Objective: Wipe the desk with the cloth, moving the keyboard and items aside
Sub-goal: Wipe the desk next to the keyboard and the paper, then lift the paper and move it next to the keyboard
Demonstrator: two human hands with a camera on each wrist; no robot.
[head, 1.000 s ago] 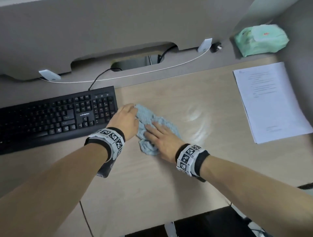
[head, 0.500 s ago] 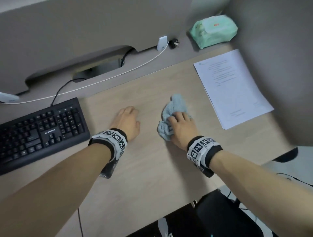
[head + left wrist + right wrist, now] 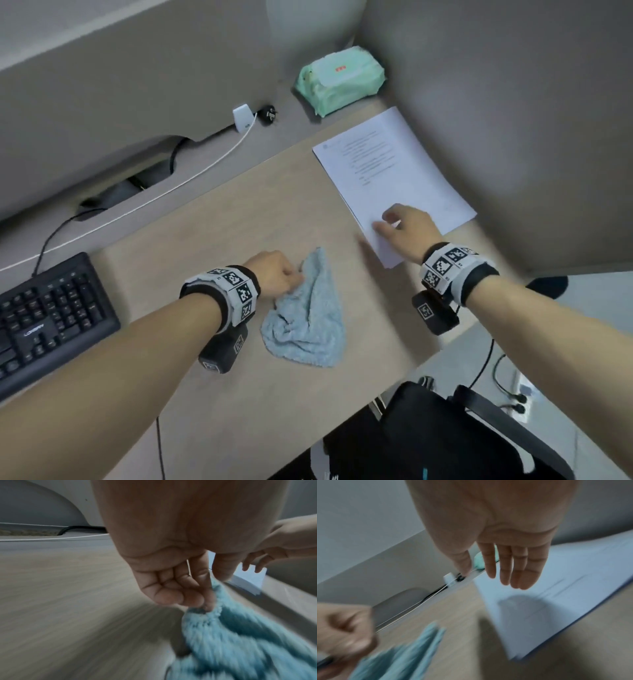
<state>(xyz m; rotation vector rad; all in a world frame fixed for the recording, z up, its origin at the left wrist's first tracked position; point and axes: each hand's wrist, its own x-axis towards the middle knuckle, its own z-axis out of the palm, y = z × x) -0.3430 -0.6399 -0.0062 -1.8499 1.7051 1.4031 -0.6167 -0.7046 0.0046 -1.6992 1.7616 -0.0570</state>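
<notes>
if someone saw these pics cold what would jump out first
Probably the crumpled light blue cloth in the middle of the wooden desk, with the left hand pinching its left edge. Next, the right hand, fingers straight, reaches over the near corner of the white stack of papers on the desk's right side. Behind the papers, a mint-green pack of wipes sits in the back corner.
</notes>
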